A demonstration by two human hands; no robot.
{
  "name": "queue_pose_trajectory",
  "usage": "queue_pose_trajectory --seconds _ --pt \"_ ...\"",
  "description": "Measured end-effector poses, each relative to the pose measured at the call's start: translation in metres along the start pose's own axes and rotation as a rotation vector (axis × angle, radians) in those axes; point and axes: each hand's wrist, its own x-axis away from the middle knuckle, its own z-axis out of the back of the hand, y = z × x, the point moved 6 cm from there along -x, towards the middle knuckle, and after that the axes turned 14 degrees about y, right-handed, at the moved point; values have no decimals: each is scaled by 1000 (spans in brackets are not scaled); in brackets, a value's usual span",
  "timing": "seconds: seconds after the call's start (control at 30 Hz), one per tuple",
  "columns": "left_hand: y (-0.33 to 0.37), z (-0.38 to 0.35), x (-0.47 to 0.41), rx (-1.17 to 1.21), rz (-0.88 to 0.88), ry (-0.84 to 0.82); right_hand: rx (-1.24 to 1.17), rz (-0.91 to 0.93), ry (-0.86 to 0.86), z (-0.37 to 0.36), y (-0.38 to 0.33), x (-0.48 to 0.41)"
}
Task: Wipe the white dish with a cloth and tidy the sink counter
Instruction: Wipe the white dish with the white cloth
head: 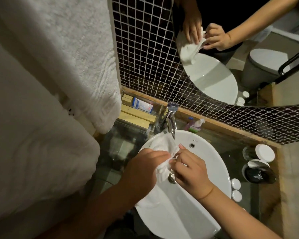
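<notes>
A white cloth [163, 147] is bunched over the back left of the white oval basin [205, 161], just under the chrome tap [170, 118]. My left hand [141, 169] grips the cloth from the left. My right hand [190, 171] pinches its twisted end from the right, above the drain [172, 178]. Both hands hold the same cloth over the bowl. Part of the cloth hangs down below my left hand. No separate white dish can be told apart from the basin.
Two dark glasses with white lids [264, 152] and two small white caps [236, 184] stand on the glass counter at right. A tray with boxes [138, 109] sits back left, small bottles [195, 125] behind the tap. White towels [67, 57] hang at left. A mirror [231, 57] is above.
</notes>
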Motion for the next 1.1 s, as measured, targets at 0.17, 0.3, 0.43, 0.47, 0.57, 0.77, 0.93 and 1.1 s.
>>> queue_pose_trajectory --seconds 0.17,0.3,0.43,0.47,0.57,0.77,0.93,1.1 --pt "-2 -10 9 -13 56 -65 29 -56 -53 -3 13 10" --pt "8 -1 24 85 -57 -18 14 -142 -90 -6 22 21" --pt "18 6 27 53 -128 -34 -79 -357 -94 -7 34 31" --pt "19 6 28 36 -161 -54 -95 -407 -95 -7 37 33" --pt "18 6 33 -23 -264 -131 -99 -525 -74 -3 49 36" --pt "-15 35 21 -249 -92 -221 -43 -660 95 16 80 16" --pt "-39 63 -1 -491 92 -42 -75 -765 146 13 88 11" --pt "-107 7 6 -646 337 -177 -111 -810 140 8 83 28"
